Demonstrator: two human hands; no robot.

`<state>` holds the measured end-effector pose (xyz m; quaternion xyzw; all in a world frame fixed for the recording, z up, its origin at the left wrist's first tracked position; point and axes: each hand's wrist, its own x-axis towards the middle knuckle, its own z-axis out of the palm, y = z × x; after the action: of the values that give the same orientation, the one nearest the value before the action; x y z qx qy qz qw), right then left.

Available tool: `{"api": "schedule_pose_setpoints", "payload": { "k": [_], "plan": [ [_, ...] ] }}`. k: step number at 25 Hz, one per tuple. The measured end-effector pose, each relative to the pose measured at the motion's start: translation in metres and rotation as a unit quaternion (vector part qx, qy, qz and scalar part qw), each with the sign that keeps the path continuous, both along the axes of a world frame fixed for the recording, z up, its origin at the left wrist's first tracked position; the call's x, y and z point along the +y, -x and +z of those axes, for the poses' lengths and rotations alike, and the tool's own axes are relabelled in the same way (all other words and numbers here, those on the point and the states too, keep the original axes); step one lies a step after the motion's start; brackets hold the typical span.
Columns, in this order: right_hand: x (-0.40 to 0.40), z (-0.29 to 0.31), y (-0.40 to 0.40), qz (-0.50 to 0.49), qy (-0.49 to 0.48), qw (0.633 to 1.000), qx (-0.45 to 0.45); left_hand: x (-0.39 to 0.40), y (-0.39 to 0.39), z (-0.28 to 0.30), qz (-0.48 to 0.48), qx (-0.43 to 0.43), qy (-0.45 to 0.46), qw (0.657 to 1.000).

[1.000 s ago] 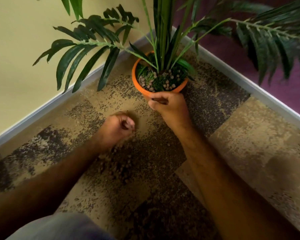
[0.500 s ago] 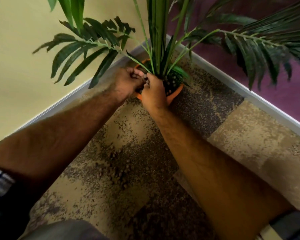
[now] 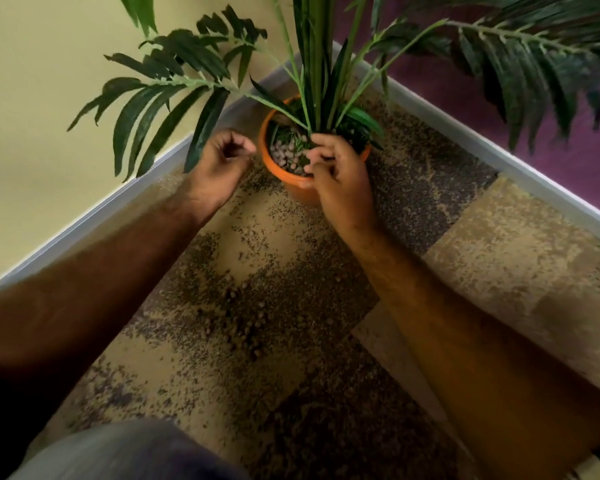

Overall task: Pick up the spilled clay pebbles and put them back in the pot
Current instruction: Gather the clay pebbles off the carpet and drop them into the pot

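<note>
While both arms reach toward 12 o'clock, the orange pot [image 3: 291, 183] stands in the room's corner on the carpet [image 3: 516, 258], where a yellow wall [image 3: 49, 98] at 10 o'clock meets a purple wall [image 3: 568, 140] at 2 o'clock along a pale baseboard [image 3: 499, 161]. A palm [image 3: 312, 64] rises from the pot, its fronds spreading toward 9 o'clock and 3 o'clock.

The right hand [image 3: 336, 181] lies over the pot's near rim at about 5 o'clock of the pot. Its fingers [image 3: 321, 142] are curled down over the pot's surface, and its thumb sits at the rim; whether they pinch a pebble, I cannot tell. The left hand [image 3: 222, 164] hovers just beside the pot at its 9 o'clock, apart from the rim, with fingers loosely curled inward and nothing visible held in them.

Inside the pot, a cluster of pebbles [image 3: 286, 155] shows on the side toward 8 o'clock, between green sprigs and the stems. More pebbles lie spilled on the carpet in a loose patch [image 3: 246, 323] at 6 o'clock from the pot, well apart from it, between the 2 forearms. They blend with the carpet's dark speckles, so I cannot count them. A grey-clad knee [image 3: 125, 452] shows at the bottom edge, at 7 o'clock.
</note>
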<state>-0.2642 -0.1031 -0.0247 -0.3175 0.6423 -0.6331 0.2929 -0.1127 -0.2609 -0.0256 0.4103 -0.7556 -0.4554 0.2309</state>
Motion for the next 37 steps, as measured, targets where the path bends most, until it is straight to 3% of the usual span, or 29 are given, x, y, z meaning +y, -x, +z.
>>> {"api": "schedule_pose_setpoints", "payload": {
  "k": [3, 6, 7, 9, 11, 16, 20, 24, 30, 34, 37],
  "plan": [
    [0.027, -0.023, 0.008, 0.018, -0.034, 0.997, 0.068, 0.014, -0.039, -0.016, -0.026, -0.094, 0.041, 0.994],
    [0.050, -0.067, 0.004, 0.090, -0.178, 0.972, 0.124, 0.042, -0.071, -0.052, -0.100, -0.175, 0.035, 0.979],
    [0.058, -0.084, 0.004, 0.106, -0.239, 0.956, 0.134, 0.050, -0.083, -0.065, -0.132, -0.219, 0.046, 0.966],
    [0.077, -0.112, 0.009, 0.126, -0.342, 0.918, 0.156, 0.058, -0.108, -0.090, -0.203, -0.362, 0.108, 0.904],
    [0.096, -0.129, 0.016, 0.138, -0.367, 0.898, 0.199, 0.064, -0.126, -0.103, -0.226, -0.441, 0.126, 0.859],
    [0.104, -0.131, 0.008, 0.193, -0.343, 0.886, 0.244, 0.087, -0.144, -0.109, -0.177, -0.434, 0.116, 0.876],
    [0.110, -0.131, -0.019, 0.251, -0.299, 0.867, 0.308, 0.097, -0.150, -0.111, -0.151, -0.374, 0.087, 0.911],
    [0.119, -0.130, -0.048, 0.299, -0.266, 0.848, 0.347, 0.115, -0.153, -0.118, -0.135, -0.360, 0.117, 0.915],
    [0.124, -0.124, -0.077, 0.391, -0.253, 0.821, 0.332, 0.125, -0.154, -0.121, -0.166, -0.319, 0.122, 0.925],
    [0.120, -0.122, -0.082, 0.440, -0.237, 0.774, 0.390, 0.123, -0.153, -0.118, -0.168, -0.296, 0.118, 0.933],
    [0.112, -0.123, -0.080, 0.459, -0.265, 0.758, 0.381, 0.121, -0.154, -0.120, -0.175, -0.280, 0.130, 0.935]
  ]
}}
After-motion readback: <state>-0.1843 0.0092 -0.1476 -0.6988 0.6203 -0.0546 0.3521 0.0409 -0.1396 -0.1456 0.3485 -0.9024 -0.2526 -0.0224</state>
